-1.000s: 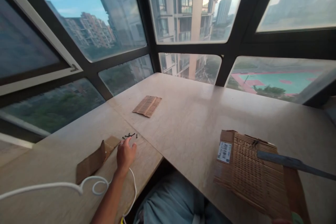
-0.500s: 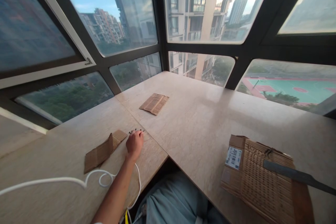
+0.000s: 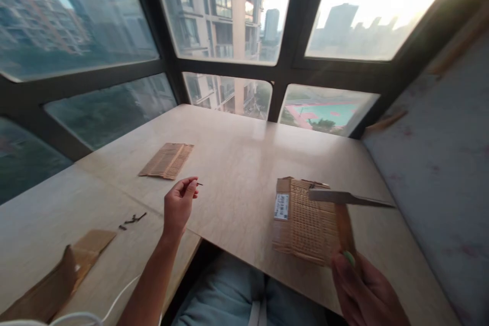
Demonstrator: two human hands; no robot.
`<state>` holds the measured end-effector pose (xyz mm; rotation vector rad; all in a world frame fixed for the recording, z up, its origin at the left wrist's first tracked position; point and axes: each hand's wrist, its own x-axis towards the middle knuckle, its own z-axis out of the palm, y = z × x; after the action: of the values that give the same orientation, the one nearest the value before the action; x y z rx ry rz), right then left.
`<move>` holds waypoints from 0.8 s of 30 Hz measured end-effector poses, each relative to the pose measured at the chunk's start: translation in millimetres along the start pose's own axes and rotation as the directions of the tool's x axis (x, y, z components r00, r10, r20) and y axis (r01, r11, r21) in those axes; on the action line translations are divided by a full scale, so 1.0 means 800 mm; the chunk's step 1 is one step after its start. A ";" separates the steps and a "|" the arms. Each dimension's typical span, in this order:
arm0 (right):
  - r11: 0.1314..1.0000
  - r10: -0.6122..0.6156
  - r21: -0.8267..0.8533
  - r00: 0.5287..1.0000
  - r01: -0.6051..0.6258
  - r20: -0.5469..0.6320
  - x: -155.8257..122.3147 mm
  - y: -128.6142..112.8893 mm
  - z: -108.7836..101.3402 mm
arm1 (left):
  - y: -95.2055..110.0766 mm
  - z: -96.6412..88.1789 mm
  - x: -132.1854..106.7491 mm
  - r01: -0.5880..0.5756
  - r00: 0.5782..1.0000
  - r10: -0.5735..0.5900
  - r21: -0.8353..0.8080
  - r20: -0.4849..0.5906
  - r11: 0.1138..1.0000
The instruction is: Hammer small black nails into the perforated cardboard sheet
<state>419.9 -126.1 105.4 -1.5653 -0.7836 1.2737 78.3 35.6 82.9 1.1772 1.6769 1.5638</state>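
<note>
My left hand (image 3: 179, 204) is raised over the table, thumb and fingers pinched on a small thin nail (image 3: 200, 184) whose end sticks out to the right. At the lower right, my right hand (image 3: 362, 285) is wrapped round the wooden handle of a hammer (image 3: 346, 226). The hammer's long, grey head (image 3: 351, 197) is in front of a stack of corrugated cardboard (image 3: 305, 224) with a white barcode label (image 3: 281, 207). Several dark nails (image 3: 133, 219) lie loose on the table, left of my left hand.
A flat cardboard piece (image 3: 167, 161) lies on the pale tabletop (image 3: 229, 158) farther back. A folded cardboard strip (image 3: 84, 254) and a white cable (image 3: 122, 293) are at the lower left. Windows border the back; a wall (image 3: 439, 173) closes the right side.
The view has turned right. My left hand has come away from the loose nails, holding one. My right hand has come into view on the hammer handle.
</note>
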 end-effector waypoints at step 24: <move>0.907 -0.219 -0.357 0.974 0.224 0.055 0.152 -0.082 -0.039 | 0.049 0.316 -0.061 -0.251 0.567 0.345 -0.242 0.748 0.937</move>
<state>486.5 -2.5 122.7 -1.6963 -1.2234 1.0122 326.8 112.9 71.4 1.8128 0.8091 1.0062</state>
